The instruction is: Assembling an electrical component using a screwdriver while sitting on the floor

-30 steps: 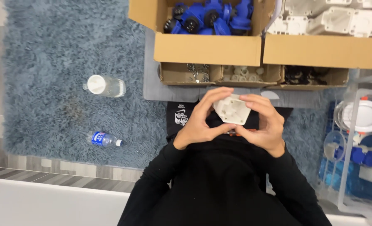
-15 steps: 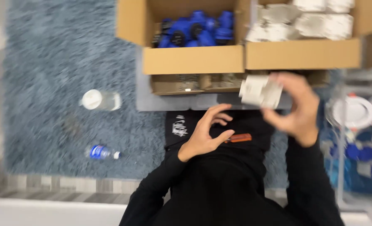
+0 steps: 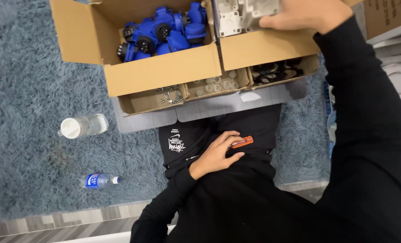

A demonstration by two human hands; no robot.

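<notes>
Overhead, blue shag rug [image 3: 38, 67] underneath. Cardboard box [image 3: 164, 72] of blue connectors [image 3: 164, 33] sat beside box of grey housings [image 3: 241, 13]. Right hand [image 3: 306, 13] reached up, fingers closed on grey housing; looked rigid, light plastic, best gripped by edges. Left hand [image 3: 216, 155] rested on lap, fingers loosely curled over orange screwdriver [image 3: 242, 142].

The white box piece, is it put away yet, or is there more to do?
Nearly put away: the right hand has the white box piece up in the right cardboard box, fingers on it. The left hand rests on an orange tool in the lap. Plenty of blue parts and screws sit unused.
</notes>
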